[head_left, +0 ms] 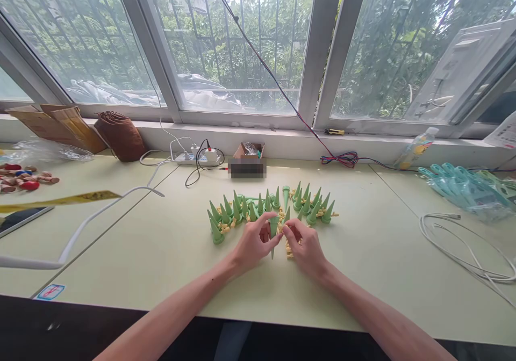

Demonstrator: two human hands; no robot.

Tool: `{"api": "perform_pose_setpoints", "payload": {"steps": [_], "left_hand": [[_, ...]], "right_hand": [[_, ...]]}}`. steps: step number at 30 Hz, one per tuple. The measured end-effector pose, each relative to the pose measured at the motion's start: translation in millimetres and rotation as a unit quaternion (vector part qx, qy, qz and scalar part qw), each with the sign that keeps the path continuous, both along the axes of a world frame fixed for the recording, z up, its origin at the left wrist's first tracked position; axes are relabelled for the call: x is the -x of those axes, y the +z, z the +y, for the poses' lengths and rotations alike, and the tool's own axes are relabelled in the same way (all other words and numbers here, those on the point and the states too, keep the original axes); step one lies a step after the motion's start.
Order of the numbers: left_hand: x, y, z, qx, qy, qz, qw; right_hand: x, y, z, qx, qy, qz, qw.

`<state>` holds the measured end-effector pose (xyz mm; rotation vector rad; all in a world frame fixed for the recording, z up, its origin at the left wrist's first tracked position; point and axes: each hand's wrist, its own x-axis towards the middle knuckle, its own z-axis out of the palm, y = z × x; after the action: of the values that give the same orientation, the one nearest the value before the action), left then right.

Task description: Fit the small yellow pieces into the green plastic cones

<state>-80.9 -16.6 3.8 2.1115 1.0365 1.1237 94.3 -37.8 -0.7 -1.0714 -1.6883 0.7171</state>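
Note:
My left hand [249, 243] grips a green plant-watering spike [273, 225] between thumb and fingers, its tapered tip pointing down over the table. Close beside it, my right hand [307, 245] is closed in a pinch at the spike's side; a small yellow piece partly shows at its fingertips, mostly hidden. Several more green spikes [216, 235] stand tip up beyond my left hand, some with yellow pieces at their bases. Another cluster of upright spikes [313, 216] stands beyond my right hand. Loose yellow pieces [289, 252] lie between my wrists, partly covered by my right hand.
A power strip [185, 158] and a small cardboard box [242, 150] sit by the window ledge. At right are bagged teal plastic items [463, 186], a bottle [417, 147] and a coiled white cable [447, 243]. A white cord [80, 229] crosses the left side.

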Motion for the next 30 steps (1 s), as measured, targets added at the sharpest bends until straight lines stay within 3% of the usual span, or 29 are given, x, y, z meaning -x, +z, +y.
{"api": "perform_pose_setpoints", "payload": {"steps": [30], "left_hand": [[-1.1, -0.8, 0.3, -0.007, 0.003, 0.016, 1.0]], "right_hand": [[-0.5, -4.5, 2.6, 0.008, 0.014, 0.008, 1.0]]}}
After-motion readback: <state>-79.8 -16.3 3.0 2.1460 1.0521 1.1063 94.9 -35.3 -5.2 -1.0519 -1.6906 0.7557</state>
